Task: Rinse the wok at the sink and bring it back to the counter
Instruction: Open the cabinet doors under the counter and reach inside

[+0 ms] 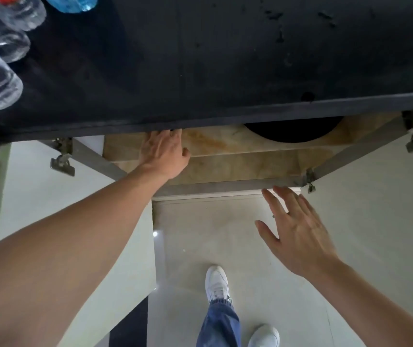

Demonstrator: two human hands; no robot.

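Observation:
A dark round object (293, 130), likely the wok, lies inside an open cabinet (238, 169) under the black counter (200, 58). Only its front arc shows; the counter edge hides the remainder. My left hand (164, 154) reaches into the cabinet to the left of the dark object, flat on the beige shelf and apart from the object, its fingertips tucked under the counter edge. My right hand (298, 234) hovers spread open over the floor by the cabinet's front edge, holding nothing.
Both white cabinet doors stand open, the left door (50, 209) under my forearm and the right door (380, 209) beyond my right hand. Clear plastic bottles (0, 51) and a blue one (75, 2) lie on the counter's far left. My white shoes (216, 284) are on the tiled floor.

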